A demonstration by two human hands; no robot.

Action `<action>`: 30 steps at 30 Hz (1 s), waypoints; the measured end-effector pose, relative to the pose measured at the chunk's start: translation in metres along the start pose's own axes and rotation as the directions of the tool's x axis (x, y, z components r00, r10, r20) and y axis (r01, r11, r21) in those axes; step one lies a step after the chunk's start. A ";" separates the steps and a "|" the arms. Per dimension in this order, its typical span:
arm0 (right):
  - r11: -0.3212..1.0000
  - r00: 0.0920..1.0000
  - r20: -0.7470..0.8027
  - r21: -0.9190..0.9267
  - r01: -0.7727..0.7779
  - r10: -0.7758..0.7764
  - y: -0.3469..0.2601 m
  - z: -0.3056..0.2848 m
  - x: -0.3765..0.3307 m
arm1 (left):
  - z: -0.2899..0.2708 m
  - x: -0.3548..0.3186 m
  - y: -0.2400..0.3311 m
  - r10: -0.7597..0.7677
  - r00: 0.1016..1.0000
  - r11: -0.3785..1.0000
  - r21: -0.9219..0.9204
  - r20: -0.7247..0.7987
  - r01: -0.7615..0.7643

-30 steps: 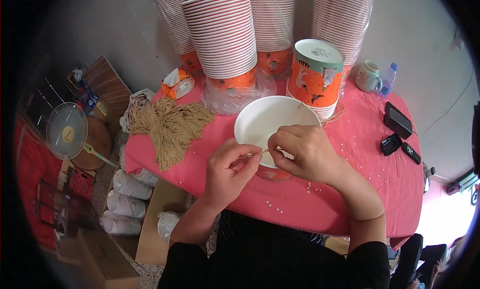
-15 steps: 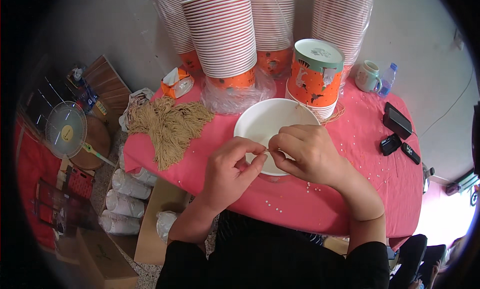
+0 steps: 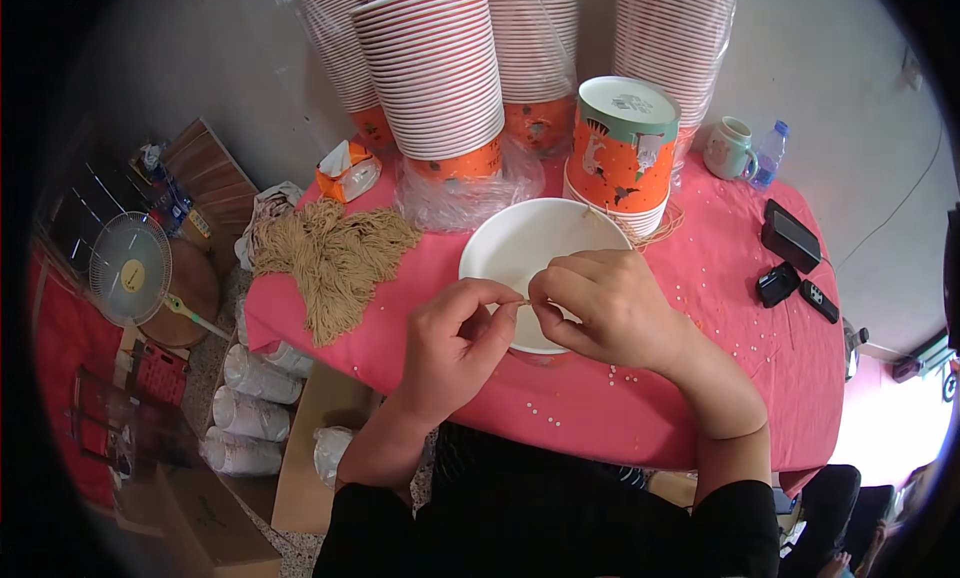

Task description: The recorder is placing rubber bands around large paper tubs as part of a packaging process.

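Observation:
A white paper bucket (image 3: pixel 500 235) stands open-side up on the table in front of me. Over its near rim, my left hand (image 3: pixel 462 333) and my right hand (image 3: pixel 605 308) meet fingertip to fingertip. Between them shows a short bit of thin tan cord (image 3: pixel 523 302), pinched by the left thumb and forefinger. The right fingers are curled in at the same spot, closed on the cord; their tips are partly hidden. Where the cord runs beyond the fingers is too small to make out.
Tall stacks of orange-and-white buckets (image 3: pixel 430 68) line the back, beside an upturned orange bucket (image 3: pixel 622 163). A bundle of tan cords (image 3: pixel 335 258) lies left. Small white discs (image 3: pixel 543 414) dot the pink tablecloth (image 3: pixel 450 453). A mug (image 3: pixel 730 148) and bottle (image 3: pixel 770 156) stand right.
The fingertips have drawn slightly apart and the left fingers have shifted on the cord. The whole view has moved a little; the bucket stays in place on the table.

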State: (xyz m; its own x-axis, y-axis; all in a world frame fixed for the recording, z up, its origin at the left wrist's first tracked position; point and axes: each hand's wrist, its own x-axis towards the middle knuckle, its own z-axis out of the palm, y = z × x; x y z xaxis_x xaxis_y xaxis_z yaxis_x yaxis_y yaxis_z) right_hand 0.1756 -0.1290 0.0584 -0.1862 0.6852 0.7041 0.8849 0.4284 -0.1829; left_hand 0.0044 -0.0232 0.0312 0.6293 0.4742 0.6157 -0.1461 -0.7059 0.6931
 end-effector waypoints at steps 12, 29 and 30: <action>1.000 0.999 -0.046 -0.013 0.012 -0.013 0.003 0.001 -0.001 | 0.005 -0.006 -0.004 0.022 0.999 1.000 0.002 -0.025 -0.022; 0.996 0.990 -0.102 -0.012 0.092 -0.093 -0.003 -0.007 0.000 | 0.001 0.008 0.013 0.132 0.991 0.991 -0.027 -0.003 -0.132; 0.991 0.984 -0.113 -0.008 0.136 -0.136 -0.003 -0.006 0.000 | 0.000 0.007 0.010 0.136 0.990 0.991 -0.021 0.040 -0.135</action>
State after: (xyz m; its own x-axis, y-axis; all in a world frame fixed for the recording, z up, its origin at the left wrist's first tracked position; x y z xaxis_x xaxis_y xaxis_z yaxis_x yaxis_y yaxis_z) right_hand 0.1755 -0.1341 0.0627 -0.2553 0.5495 0.7955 0.8549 0.5127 -0.0797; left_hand 0.0075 -0.0274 0.0425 0.6334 0.3528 0.6888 -0.2456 -0.7524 0.6112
